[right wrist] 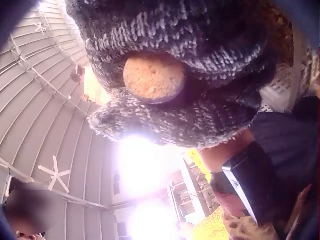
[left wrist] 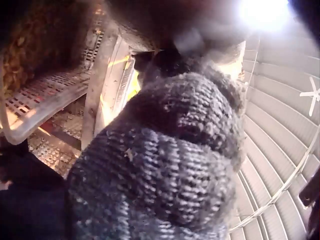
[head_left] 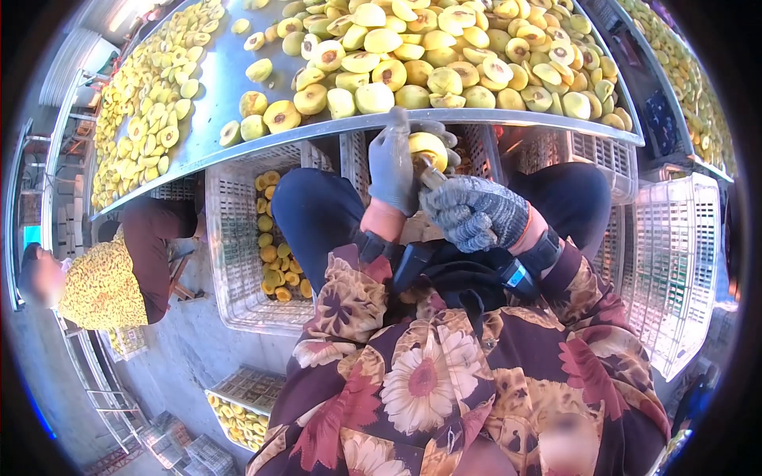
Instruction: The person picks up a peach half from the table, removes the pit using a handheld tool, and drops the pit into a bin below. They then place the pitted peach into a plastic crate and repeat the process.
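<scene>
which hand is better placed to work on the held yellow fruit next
Probably the right hand: it grips a round-ended handle close to the yellow fruit, while the left hand holds that fruit.

On head cam I've got one yellow fruit (head_left: 429,146), rounded, paler curved band across its face, gripped in the left hand (head_left: 394,166) just beside the near edge of the tabletop (head_left: 226,83). Tool (right wrist: 152,77) is in the right hand (head_left: 480,214); wrist cam shows me its round, tan, rough-faced end. Other end's at the fruit; can't tell if it's cutting in.
</scene>
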### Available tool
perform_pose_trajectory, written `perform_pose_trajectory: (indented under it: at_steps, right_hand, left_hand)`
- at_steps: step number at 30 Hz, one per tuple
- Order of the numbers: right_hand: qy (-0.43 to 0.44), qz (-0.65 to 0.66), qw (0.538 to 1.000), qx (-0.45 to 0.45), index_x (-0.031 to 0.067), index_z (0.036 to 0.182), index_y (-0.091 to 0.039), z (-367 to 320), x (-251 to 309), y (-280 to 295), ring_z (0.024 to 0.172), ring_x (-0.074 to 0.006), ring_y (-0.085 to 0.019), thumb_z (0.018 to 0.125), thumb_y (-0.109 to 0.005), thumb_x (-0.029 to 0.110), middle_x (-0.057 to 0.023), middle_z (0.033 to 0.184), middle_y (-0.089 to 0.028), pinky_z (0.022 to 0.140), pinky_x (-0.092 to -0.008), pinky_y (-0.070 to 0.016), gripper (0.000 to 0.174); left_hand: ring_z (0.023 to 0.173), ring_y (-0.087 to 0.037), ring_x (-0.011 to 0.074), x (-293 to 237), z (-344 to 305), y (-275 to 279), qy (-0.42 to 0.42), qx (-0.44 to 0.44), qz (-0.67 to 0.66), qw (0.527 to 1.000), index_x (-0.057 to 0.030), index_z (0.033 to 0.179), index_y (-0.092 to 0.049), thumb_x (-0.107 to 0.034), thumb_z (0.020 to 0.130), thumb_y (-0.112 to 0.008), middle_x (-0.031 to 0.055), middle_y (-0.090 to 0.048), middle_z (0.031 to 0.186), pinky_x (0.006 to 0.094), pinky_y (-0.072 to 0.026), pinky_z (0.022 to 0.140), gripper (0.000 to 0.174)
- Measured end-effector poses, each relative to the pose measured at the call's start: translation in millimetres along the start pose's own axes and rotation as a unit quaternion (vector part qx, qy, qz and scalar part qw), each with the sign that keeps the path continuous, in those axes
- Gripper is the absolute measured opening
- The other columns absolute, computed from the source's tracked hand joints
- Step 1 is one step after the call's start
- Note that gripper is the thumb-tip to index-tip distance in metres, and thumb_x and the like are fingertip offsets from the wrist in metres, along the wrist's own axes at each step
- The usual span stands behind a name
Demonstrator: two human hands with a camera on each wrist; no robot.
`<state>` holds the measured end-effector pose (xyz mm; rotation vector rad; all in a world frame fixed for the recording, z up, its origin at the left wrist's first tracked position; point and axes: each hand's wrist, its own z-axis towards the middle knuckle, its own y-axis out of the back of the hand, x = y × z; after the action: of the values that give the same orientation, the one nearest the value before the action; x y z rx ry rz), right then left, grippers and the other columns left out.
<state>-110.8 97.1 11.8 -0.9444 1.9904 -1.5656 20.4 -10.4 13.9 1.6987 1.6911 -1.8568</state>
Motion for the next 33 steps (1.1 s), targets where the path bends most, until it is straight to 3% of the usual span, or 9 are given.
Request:
perform_pose_trajectory:
  at_steps: [9,14,18,22,24,28,30,32,33]
  right_hand:
    - [0.140,-0.378,0.883,-0.240,0.0039,0.101,-0.054,-10,-5,-19,0.044,-0.0088,-0.049,0.087,-0.061,0.019,-0.0007,0.062,-0.051,0.035,-0.0232,-0.0384,0.022]
    - [0.111,-0.869,0.274,-0.397,0.0047,0.100,-0.058,10,10,122,0.068,-0.0331,-0.064,0.088,-0.052,0.019,-0.0157,0.077,-0.063,0.058,-0.0419,-0.0519,0.020]
    - [0.109,-0.874,0.335,-0.334,0.0038,0.098,-0.058,4,11,63,0.082,-0.0346,-0.066,0.087,-0.052,0.021,-0.0186,0.090,-0.064,0.072,-0.0426,-0.0519,0.021]
    - [0.080,-0.802,0.468,-0.362,0.0020,0.099,-0.058,-20,33,-18,0.087,-0.0382,-0.062,0.082,-0.056,0.024,-0.0230,0.089,-0.063,0.076,-0.0442,-0.0501,0.028]
    - [0.149,-0.808,0.444,-0.358,0.0019,0.099,-0.056,-31,47,-30,0.083,-0.0387,-0.062,0.082,-0.057,0.024,-0.0230,0.085,-0.062,0.073,-0.0442,-0.0504,0.028]
    - [0.240,-0.886,0.123,-0.378,0.0026,0.094,-0.053,-34,130,2,0.071,-0.0390,-0.063,0.083,-0.054,0.027,-0.0207,0.072,-0.061,0.062,-0.0450,-0.0514,0.027]
    - [0.162,-0.644,0.533,-0.524,0.0032,0.107,-0.054,-36,151,-43,0.070,-0.0350,-0.066,0.084,-0.060,0.038,-0.0184,0.075,-0.064,0.064,-0.0434,-0.0541,0.042]
    - [0.227,-0.842,0.179,-0.454,0.0036,0.110,-0.054,-33,173,-41,0.076,-0.0323,-0.067,0.083,-0.062,0.038,-0.0189,0.087,-0.065,0.070,-0.0433,-0.0544,0.044]
    - [0.204,-0.812,0.257,-0.484,0.0021,0.106,-0.054,-28,183,-44,0.070,-0.0311,-0.066,0.081,-0.065,0.038,-0.0184,0.082,-0.064,0.068,-0.0419,-0.0540,0.045]
  left_hand:
    - [0.091,-0.065,0.0283,-3,5,-2,-0.093,-0.035,-0.079,0.992,0.0006,0.113,-0.052,-0.055,0.096,-0.036,0.0169,-0.063,0.098,0.0354,-0.0542,0.084,0.060]
    - [0.108,-0.054,0.0398,-17,-10,16,-0.359,-0.121,0.590,0.713,0.0026,0.118,-0.053,-0.002,0.080,-0.056,0.0239,-0.060,0.110,0.0443,-0.0386,0.099,0.039]
    - [0.096,-0.057,0.0180,-60,-25,35,-0.300,-0.194,0.148,0.922,-0.0049,0.106,-0.061,-0.009,0.092,-0.046,0.0075,-0.059,0.100,0.0300,-0.0463,0.086,0.021]
    - [0.097,-0.056,0.0181,-117,-73,68,-0.280,-0.426,0.218,0.832,-0.0029,0.103,-0.061,-0.021,0.089,-0.058,0.0086,-0.057,0.103,0.0309,-0.0451,0.086,0.022]
    - [0.095,-0.055,0.0205,-125,-86,141,-0.281,-0.515,0.540,0.603,-0.0020,0.107,-0.059,-0.011,0.088,-0.053,0.0085,-0.056,0.101,0.0330,-0.0445,0.087,0.022]
    - [0.100,-0.053,0.0176,-119,-83,74,-0.312,-0.405,0.329,0.794,-0.0015,0.110,-0.058,-0.011,0.088,-0.054,0.0076,-0.056,0.101,0.0313,-0.0437,0.089,0.025]
    - [0.098,-0.054,0.0162,-106,-68,46,-0.303,-0.343,0.343,0.820,-0.0014,0.111,-0.058,-0.010,0.088,-0.056,0.0068,-0.057,0.102,0.0297,-0.0434,0.090,0.025]
    - [0.096,-0.055,0.0150,-86,-47,39,-0.297,-0.276,0.312,0.859,-0.0015,0.110,-0.059,-0.009,0.088,-0.058,0.0060,-0.058,0.105,0.0280,-0.0432,0.090,0.024]
    - [0.095,-0.056,0.0147,-76,-38,34,-0.282,-0.241,0.285,0.884,-0.0015,0.110,-0.060,-0.008,0.088,-0.059,0.0058,-0.058,0.107,0.0274,-0.0430,0.090,0.023]
